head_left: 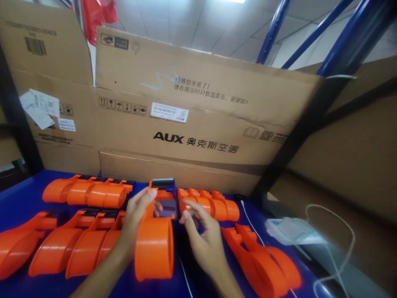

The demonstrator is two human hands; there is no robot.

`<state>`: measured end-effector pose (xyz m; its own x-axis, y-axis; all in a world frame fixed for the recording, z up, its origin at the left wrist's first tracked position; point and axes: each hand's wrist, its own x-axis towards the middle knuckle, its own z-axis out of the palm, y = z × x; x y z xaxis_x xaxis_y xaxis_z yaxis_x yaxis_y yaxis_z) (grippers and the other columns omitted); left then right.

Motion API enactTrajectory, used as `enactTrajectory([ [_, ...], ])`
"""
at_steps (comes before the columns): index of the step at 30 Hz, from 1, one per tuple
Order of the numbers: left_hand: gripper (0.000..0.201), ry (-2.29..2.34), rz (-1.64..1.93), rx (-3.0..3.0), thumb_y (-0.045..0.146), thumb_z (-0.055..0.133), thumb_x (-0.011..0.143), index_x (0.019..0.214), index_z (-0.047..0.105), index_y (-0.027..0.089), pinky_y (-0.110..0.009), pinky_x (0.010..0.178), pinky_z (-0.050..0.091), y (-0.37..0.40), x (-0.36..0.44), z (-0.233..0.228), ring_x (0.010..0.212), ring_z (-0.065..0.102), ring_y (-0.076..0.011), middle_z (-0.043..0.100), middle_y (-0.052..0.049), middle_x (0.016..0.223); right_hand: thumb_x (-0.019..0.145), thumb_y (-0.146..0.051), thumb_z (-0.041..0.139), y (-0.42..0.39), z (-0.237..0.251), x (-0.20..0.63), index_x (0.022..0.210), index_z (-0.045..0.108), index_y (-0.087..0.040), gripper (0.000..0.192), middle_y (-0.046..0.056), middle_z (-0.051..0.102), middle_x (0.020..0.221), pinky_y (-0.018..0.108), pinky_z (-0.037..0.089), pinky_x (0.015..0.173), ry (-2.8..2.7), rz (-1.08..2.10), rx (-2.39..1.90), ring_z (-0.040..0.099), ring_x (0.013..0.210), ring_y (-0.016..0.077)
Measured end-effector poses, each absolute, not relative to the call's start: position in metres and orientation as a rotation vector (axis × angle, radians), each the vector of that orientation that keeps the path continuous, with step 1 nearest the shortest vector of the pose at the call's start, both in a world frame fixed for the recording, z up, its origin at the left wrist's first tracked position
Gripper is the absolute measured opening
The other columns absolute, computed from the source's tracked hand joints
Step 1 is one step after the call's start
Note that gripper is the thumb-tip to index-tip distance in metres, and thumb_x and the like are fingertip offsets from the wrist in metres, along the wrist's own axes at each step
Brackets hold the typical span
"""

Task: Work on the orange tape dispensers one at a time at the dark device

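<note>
My left hand (pixel 138 213) is closed on an orange tape dispenser (pixel 155 248), thumb on the side of its frame and fingertips showing through the opening. The dispenser is raised over the blue surface, its round ring hanging down and a black strip across its top end. Just right of the frame is my right hand (pixel 203 234), its thumb and forefinger drawn together in a pinch. Whatever lies between those fingertips, if anything, is too small to make out.
More orange dispensers stand in rows on the left (pixel 105 195), behind my right hand (pixel 231 210) and at the right (pixel 268 265). A blue surface (pixel 18 198) lies beneath. Cardboard (pixel 133 130) walls the back. A clear plastic box (pixel 291 231) and white cable (pixel 353 236) are at right.
</note>
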<state>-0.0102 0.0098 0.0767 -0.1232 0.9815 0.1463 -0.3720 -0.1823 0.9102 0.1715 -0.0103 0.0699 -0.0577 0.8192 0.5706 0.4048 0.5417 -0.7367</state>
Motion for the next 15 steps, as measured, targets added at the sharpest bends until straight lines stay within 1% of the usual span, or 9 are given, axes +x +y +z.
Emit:
enactTrajectory([
  [2,0.033,0.858,1.509,1.062,0.051,0.069,0.081,0.078,0.065,0.018,-0.024,0.053,0.045,0.005,0.000,0.078,0.051,0.058,-0.0144,0.065,0.000,0.058,0.098,-0.031,0.056,-0.009,0.071,0.177,0.137,0.055,-0.019,0.041,0.007,0.074,0.096,0.034,0.055,0.080,-1.631,0.479,-0.975,0.070,0.085,0.0209],
  [3,0.032,0.843,1.489,1.100,0.049,0.069,0.081,0.081,0.065,0.018,-0.024,0.052,0.044,0.002,0.005,0.078,0.051,0.057,-0.0141,0.064,0.001,0.057,0.097,-0.031,0.057,-0.009,0.072,0.180,0.141,0.052,-0.019,0.045,0.008,0.074,0.103,0.036,0.056,0.083,-1.635,0.480,-0.954,0.070,0.091,0.0225],
  [5,0.029,0.827,1.472,1.147,0.047,0.070,0.082,0.086,0.066,0.018,-0.023,0.051,0.043,-0.002,0.014,0.075,0.050,0.056,-0.0136,0.063,0.001,0.058,0.096,-0.030,0.059,-0.009,0.074,0.183,0.141,0.053,-0.020,0.047,0.011,0.073,0.112,0.038,0.057,0.085,-1.661,0.450,-0.950,0.070,0.098,0.0248],
  [6,0.029,0.824,1.464,1.157,0.047,0.069,0.083,0.089,0.066,0.018,-0.023,0.051,0.043,-0.002,0.016,0.072,0.051,0.056,-0.0134,0.062,0.002,0.058,0.096,-0.030,0.059,-0.010,0.074,0.185,0.139,0.056,-0.021,0.044,0.011,0.073,0.112,0.039,0.057,0.085,-1.678,0.415,-0.963,0.071,0.096,0.0249],
  [9,0.031,0.821,1.424,1.151,0.048,0.068,0.085,0.093,0.065,0.018,-0.022,0.050,0.042,0.000,0.020,0.064,0.048,0.054,-0.0122,0.060,0.003,0.058,0.093,-0.027,0.063,-0.012,0.076,0.185,0.129,0.065,-0.021,0.037,0.009,0.075,0.101,0.037,0.059,0.079,-1.738,0.268,-0.995,0.071,0.083,0.0229],
  [12,0.033,0.823,1.382,1.127,0.050,0.070,0.083,0.092,0.066,0.018,-0.021,0.046,0.037,0.002,0.021,0.057,0.045,0.049,-0.0104,0.057,0.004,0.056,0.089,-0.026,0.069,-0.014,0.074,0.183,0.127,0.067,-0.020,0.038,0.008,0.074,0.092,0.035,0.059,0.076,-1.761,0.131,-0.990,0.069,0.079,0.0223],
  [15,0.035,0.823,1.372,1.128,0.050,0.072,0.082,0.098,0.067,0.018,-0.020,0.044,0.034,0.002,0.022,0.055,0.045,0.046,-0.0089,0.057,0.005,0.059,0.090,-0.026,0.067,-0.014,0.070,0.179,0.124,0.068,-0.020,0.034,0.006,0.073,0.084,0.035,0.059,0.072,-1.738,0.058,-1.003,0.068,0.073,0.0216],
])
